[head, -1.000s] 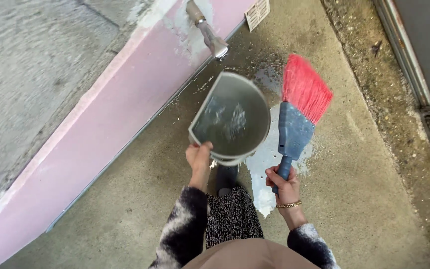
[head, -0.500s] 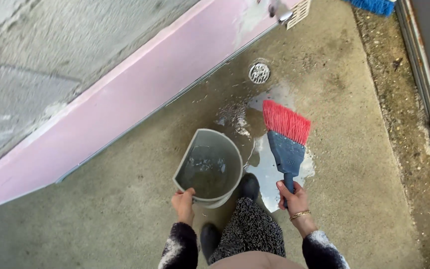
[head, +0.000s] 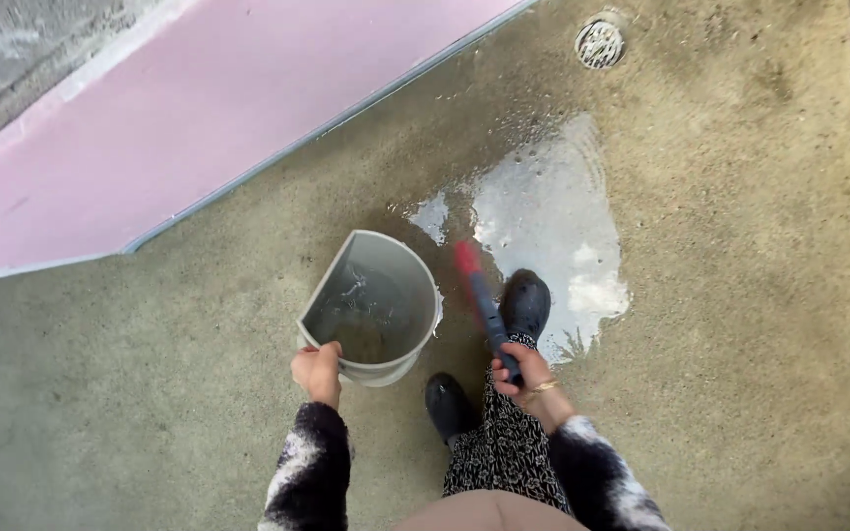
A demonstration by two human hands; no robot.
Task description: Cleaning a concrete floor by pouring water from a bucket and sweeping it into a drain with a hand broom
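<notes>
The left hand (head: 318, 372) clamped the rim of the pan (head: 371, 310), mouth up to hold its water, while the right hand (head: 523, 376) fisted the brush (head: 484, 310) edge-on, bristles ahead.

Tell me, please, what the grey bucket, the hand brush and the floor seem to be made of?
Grey bucket: likely moulded plastic, matte, thin even wall. Hand brush: blue handle looks plastic, red bristles probably synthetic. Floor: rough concrete, mottled grain, wet puddle.
</notes>
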